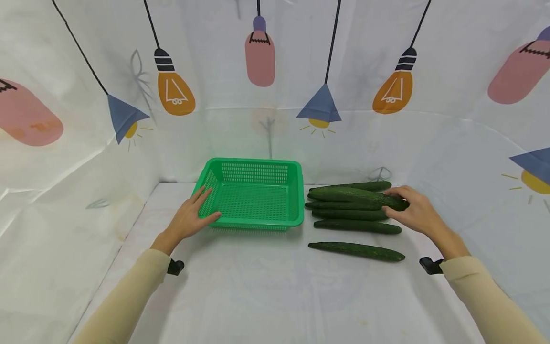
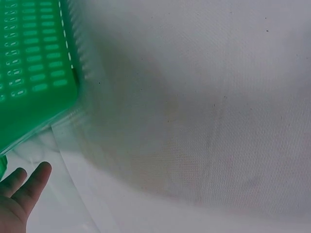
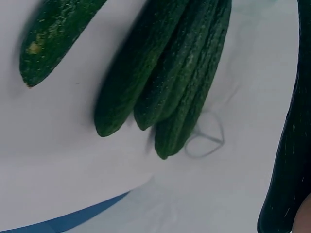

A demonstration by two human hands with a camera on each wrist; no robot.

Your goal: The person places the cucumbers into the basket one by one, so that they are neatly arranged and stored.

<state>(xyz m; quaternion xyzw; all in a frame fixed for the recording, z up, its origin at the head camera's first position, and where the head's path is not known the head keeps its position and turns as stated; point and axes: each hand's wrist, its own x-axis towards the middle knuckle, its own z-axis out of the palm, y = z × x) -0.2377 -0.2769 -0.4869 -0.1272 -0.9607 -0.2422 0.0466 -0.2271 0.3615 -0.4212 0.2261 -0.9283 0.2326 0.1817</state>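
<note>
A long dark green cucumber (image 1: 348, 194) is gripped near its right end by my right hand (image 1: 413, 210), thumb on the near side and fingers on the far side. It is raised over a row of several other cucumbers (image 1: 356, 226) lying side by side. In the right wrist view the held cucumber (image 3: 286, 174) runs along the right edge, apart from the others. My left hand (image 1: 189, 217), fingers spread, is at the left front corner of a green plastic basket (image 1: 258, 222); whether it touches the rim I cannot tell. The basket holds nothing.
One cucumber (image 1: 356, 251) lies by itself in front of the row. White sheeting printed with lamps and bulbs forms the wall (image 1: 343, 143) behind and at both sides. A white cover (image 1: 275, 296) lies over the table.
</note>
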